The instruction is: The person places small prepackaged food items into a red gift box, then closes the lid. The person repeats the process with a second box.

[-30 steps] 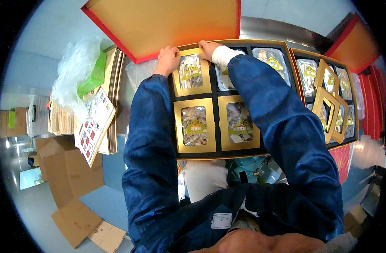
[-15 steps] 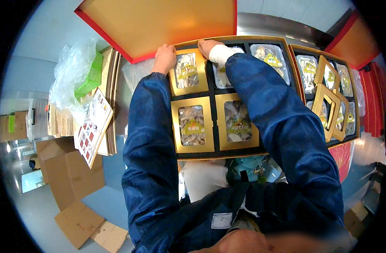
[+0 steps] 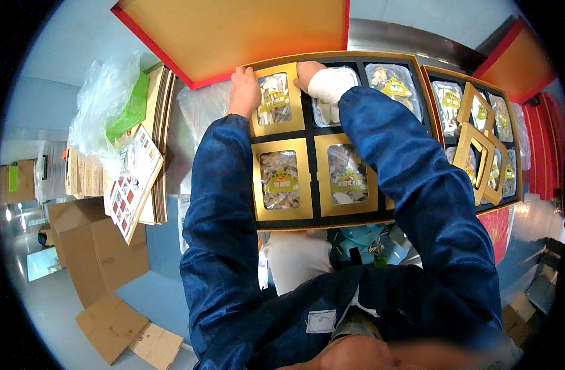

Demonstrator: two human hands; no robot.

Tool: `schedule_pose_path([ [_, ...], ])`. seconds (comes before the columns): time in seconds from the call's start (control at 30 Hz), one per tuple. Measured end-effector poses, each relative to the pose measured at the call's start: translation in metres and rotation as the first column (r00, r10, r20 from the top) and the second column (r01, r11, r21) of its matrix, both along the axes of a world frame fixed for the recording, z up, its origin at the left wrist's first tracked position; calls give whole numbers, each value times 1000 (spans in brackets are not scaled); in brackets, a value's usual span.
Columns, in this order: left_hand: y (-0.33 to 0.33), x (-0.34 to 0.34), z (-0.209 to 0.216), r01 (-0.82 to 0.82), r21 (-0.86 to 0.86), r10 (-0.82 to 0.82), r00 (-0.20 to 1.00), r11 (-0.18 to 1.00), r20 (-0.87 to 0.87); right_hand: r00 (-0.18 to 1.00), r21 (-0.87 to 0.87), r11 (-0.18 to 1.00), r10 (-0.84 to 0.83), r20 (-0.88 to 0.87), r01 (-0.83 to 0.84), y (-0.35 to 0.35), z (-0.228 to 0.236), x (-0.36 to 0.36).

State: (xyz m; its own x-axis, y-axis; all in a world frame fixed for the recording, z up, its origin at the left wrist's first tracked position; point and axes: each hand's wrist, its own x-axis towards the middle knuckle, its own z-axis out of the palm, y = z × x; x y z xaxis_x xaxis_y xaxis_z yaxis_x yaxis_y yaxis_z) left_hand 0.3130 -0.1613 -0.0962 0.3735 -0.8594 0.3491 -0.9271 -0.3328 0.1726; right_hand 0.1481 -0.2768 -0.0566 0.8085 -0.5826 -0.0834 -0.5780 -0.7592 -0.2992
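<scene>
Your left hand (image 3: pixel 245 91) and right hand (image 3: pixel 308 75) curl at the upper corners of the gold frame (image 3: pixel 279 129) in the upper-left compartment of the box (image 3: pixel 310 137), gripping or not I cannot tell, apparently seating it, which calls for even pressing next.

One left hand (image 3: pixel 245 91) and one right hand (image 3: pixel 307 76) make two. Two boxes stand open: the left box (image 3: pixel 344 221) and the right box (image 3: pixel 433 102). The left box shows three windowed gold frames (image 3: pixel 258 179) and two uncovered trays (image 3: pixel 393 86); a sleeve (image 3: pixel 412 160) hides its near right part. Three loose frames (image 3: pixel 464 145) lie over six trays in the right box. There are two lids, far left (image 3: pixel 257 37) and far right (image 3: pixel 510 61). At left are one green box (image 3: pixel 129 111), one large unfolded carton (image 3: pixel 113 246) and two smaller cardboard pieces (image 3: pixel 110 324).
</scene>
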Motion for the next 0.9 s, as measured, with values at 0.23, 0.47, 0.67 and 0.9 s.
schedule_pose_path([
  [0.23, 0, 2, 1, -17, 17, 18, 996, 1000, -84, 988, 86, 995, 54, -147, -41, 4, 6, 6],
  [0.47, 1, 9, 6, -41, 117, 54, 993, 992, -104, 979, 26, 997, 77, -189, -73, -1, 9, 12],
  [0.67, -8, 10, 12, -36, 179, 59, 991, 983, -124, 995, 134, 986, -98, 19, 95, -25, -21, 17],
  [0.9, -9, 10, 12, -3, 152, 19, 995, 988, -103, 991, 386, 916, -128, 35, 105, -44, -38, 29],
])
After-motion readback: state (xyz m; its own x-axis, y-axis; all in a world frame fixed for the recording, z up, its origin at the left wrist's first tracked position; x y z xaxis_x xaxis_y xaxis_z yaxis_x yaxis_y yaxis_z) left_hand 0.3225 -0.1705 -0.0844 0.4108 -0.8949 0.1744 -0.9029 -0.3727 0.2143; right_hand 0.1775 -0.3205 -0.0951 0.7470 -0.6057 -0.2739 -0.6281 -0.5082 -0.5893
